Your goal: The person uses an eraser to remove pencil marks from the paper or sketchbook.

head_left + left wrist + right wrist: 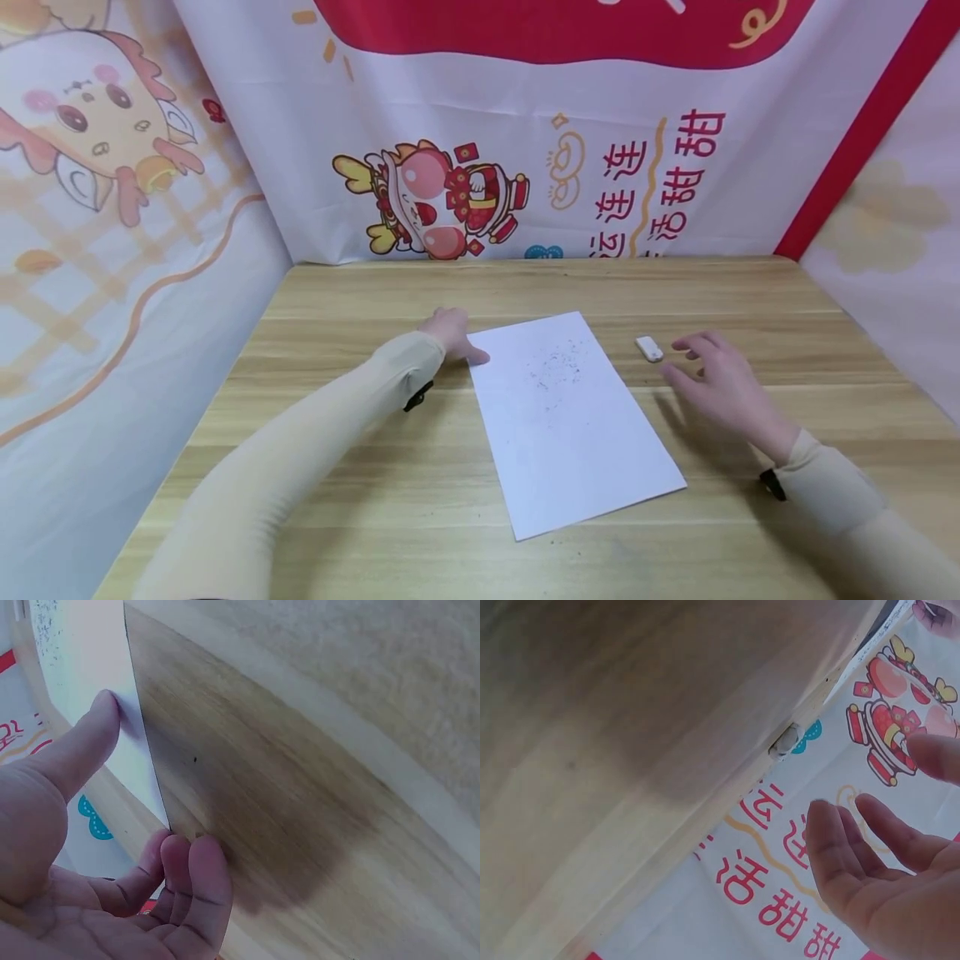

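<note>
A white sheet of paper [577, 450] lies slightly turned on the table, with dark crumbs [555, 371] scattered over its upper half. My left hand [452, 332] is at the sheet's far left corner. In the left wrist view its thumb [97, 724] lies on the paper, while the loosely bent fingers touch down around the corner. To the right of the sheet lies a small white eraser [648, 349] with a greyish end. My right hand [723, 383] hovers just right of the eraser, apart from it, fingers loosely bent and holding nothing.
The wooden table [360, 500] has a few specks near the sheet's lower edge. Behind it hangs a printed cloth [300, 167] with red lettering and a cartoon figure. Another patterned cloth [172, 317] hangs along the left side.
</note>
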Demonstrator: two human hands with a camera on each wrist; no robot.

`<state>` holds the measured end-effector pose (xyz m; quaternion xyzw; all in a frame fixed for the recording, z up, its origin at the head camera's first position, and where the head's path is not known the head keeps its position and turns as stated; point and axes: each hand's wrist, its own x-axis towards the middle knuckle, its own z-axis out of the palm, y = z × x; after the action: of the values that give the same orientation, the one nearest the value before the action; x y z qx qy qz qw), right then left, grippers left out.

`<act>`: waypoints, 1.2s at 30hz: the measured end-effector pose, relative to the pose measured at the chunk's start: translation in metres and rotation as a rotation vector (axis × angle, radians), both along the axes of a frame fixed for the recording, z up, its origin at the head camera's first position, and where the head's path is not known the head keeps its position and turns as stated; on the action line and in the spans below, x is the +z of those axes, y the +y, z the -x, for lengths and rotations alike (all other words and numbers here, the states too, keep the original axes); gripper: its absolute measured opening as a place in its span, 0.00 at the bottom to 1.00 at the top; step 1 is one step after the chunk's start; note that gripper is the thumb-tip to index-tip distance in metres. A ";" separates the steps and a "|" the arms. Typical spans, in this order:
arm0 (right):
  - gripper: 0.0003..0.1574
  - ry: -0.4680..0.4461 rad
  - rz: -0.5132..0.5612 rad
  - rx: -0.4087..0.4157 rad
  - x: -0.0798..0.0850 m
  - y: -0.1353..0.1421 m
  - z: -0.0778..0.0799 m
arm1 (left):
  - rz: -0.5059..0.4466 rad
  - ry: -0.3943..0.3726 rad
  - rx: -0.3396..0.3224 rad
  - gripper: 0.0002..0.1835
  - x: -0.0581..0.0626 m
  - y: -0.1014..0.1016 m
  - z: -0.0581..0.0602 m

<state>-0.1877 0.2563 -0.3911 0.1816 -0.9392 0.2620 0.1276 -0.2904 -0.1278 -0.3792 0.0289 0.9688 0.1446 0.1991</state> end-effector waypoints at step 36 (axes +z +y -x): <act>0.23 0.007 -0.005 0.004 0.004 0.004 0.006 | -0.712 -0.038 0.288 0.07 -0.009 -0.003 -0.030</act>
<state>-0.1941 0.2598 -0.3870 0.1846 -0.9390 0.2593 0.1300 -0.2604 -0.1309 -0.3882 -0.0426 0.8482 0.4991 0.1721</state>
